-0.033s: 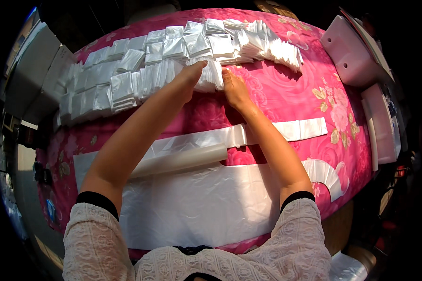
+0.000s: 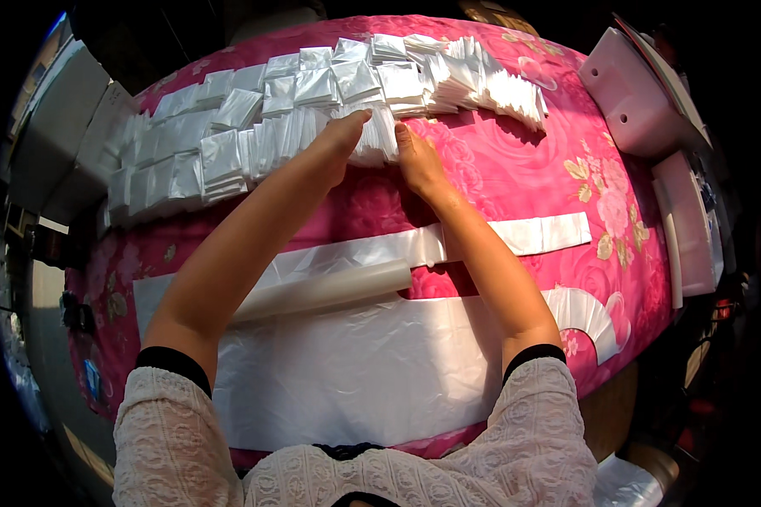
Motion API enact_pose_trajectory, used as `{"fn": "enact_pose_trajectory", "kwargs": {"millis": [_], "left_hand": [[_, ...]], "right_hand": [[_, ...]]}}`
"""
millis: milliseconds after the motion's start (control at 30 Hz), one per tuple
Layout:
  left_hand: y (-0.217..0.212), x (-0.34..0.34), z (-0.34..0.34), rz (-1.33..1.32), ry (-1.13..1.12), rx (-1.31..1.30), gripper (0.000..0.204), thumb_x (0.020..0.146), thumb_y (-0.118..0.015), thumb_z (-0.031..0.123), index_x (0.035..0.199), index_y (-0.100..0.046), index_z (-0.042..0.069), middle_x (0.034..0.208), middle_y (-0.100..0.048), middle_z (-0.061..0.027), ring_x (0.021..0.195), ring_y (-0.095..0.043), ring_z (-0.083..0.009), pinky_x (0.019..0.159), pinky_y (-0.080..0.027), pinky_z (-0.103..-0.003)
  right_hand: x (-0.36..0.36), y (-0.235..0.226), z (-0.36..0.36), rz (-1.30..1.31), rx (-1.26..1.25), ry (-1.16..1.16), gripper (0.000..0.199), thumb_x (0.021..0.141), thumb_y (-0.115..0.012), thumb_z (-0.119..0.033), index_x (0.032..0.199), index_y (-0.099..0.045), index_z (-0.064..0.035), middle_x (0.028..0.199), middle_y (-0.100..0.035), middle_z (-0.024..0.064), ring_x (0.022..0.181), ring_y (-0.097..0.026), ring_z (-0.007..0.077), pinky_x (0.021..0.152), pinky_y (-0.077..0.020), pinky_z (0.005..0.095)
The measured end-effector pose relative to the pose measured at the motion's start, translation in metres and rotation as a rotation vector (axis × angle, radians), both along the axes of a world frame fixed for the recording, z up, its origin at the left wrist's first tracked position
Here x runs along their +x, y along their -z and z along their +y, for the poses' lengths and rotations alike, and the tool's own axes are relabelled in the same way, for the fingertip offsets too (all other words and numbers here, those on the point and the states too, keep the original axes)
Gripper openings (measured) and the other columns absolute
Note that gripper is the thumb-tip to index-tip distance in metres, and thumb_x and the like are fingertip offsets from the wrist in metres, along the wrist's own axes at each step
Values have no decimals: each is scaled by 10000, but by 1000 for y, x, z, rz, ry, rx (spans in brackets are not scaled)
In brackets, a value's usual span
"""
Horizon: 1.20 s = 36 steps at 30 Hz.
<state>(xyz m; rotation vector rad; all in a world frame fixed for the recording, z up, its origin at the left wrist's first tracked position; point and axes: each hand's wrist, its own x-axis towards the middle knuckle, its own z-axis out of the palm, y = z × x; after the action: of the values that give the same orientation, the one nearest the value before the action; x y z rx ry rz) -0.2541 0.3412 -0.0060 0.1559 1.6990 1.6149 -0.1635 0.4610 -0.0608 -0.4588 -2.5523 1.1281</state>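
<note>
Both my arms reach to the middle of the table, where a row of folded white plastic packets point(image 2: 377, 144) stands on edge. My left hand point(image 2: 347, 142) lies along the left part of this bunch, its thumb pointing up and its other fingers mostly hidden. At the bunch's right end is my right hand point(image 2: 418, 157), thumb against the last packets and fingers out of sight behind. The bunch is held between my two hands. More folded packets point(image 2: 314, 87) lie flat in overlapping rows behind and to the left.
A pink flowered cloth point(image 2: 516, 186) covers the table. Nearer me lie a wide white plastic sheet point(image 2: 355, 363), a pale roll or tube point(image 2: 330, 289), a folded strip point(image 2: 541, 232) and a fanned set of strips point(image 2: 592, 321). Pink bins point(image 2: 630, 93) stand right, a grey-white box point(image 2: 59, 110) left.
My right hand and the right end of the bunch have shifted very slightly left. Everything else looks the same.
</note>
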Motion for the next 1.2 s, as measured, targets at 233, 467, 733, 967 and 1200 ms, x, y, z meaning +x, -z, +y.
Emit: {"fn": "enact_pose_trajectory", "kwargs": {"millis": [233,467,733,967,1200], "left_hand": [[4,-17,-23,485,-28,-361,744,808,-574,392,1321,-283,-62,1373,-309,-237,1271,-308,-356,1044,-262,-401],[-9,-17,-80,1673,372,-427,934,623,-774,303,1340,-282,-41,1403,-243,-256,1312,-231,-378,1071,-231,-404],[-4,-51,-62,1517,544,-368,1036,579,-803,368,1334,-251,-78,1375,-277,-277,1284,-277,-399,1052,-267,-396],[7,-45,-64,1597,491,-534,1049,595,-785,425,1345,-238,-65,1386,-270,-253,1305,-239,-389,1060,-209,-454],[-3,-24,-125,1664,410,-420,1000,688,-699,496,1371,-200,-37,1435,-172,-234,1342,-144,-372,1077,-156,-463]], "right_hand": [[-31,-4,-32,-5,-274,-88,821,871,-73,-641,1239,-478,-28,1237,-484,236,1212,-363,421,1055,-173,484],[-18,9,-6,247,-102,-385,879,720,-529,-641,1321,-376,-17,1312,-377,291,1276,-304,384,1034,-281,389],[-29,-10,-13,252,-51,-332,727,469,-838,-259,1093,-536,-39,1006,-612,187,950,-569,363,813,-454,406],[-37,-8,-15,306,112,-307,586,487,-826,-236,990,-589,-52,873,-642,149,835,-605,333,753,-470,398],[-5,-8,5,132,233,-202,1056,513,-826,-382,1305,-305,82,1218,-480,257,1166,-442,354,976,-364,364]]}}
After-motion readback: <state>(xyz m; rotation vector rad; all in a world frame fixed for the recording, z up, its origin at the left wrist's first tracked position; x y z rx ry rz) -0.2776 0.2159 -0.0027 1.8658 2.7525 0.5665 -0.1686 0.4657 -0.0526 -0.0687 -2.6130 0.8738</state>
